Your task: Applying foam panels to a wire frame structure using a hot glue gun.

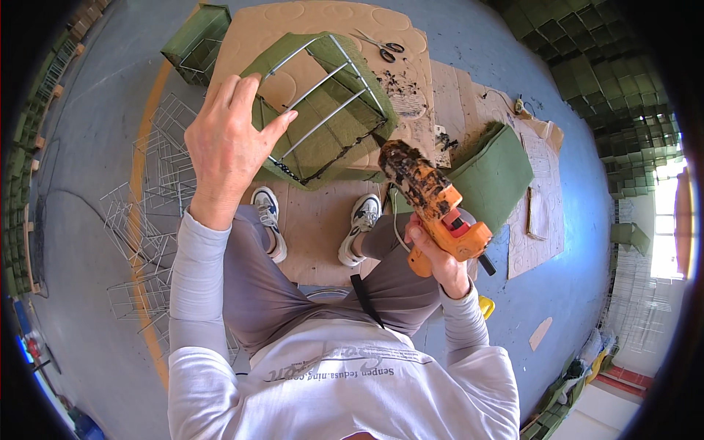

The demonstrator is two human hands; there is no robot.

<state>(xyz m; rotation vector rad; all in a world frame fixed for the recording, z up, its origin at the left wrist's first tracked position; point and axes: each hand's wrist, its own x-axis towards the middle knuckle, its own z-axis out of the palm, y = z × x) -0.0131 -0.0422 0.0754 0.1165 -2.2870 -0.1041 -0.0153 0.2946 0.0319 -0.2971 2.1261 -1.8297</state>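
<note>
A wire-frame basket [323, 87] wrapped in green mesh fabric stands tilted on the cardboard before my feet. Dark glue-like smears run along its near lower edge. Over its left side is my left hand [230, 136], thumb stretched away from the fingers; whether the fingertips press on the fabric I cannot tell. My right hand [438, 258] is wrapped round the handle of an orange hot glue gun [433, 202]. Brown-black residue crusts its front, and a black stick pokes out of the rear. The gun's tip points toward the basket's right corner, apart from it.
Scissors [381, 47] lie on the cardboard sheet [293, 18], near black scraps. Folded green fabric [499, 176] is at the right. Bare wire frames [158, 183] are heaped at left, and a green covered box [198, 44] stands behind. Green stacks [587, 73] line the far right.
</note>
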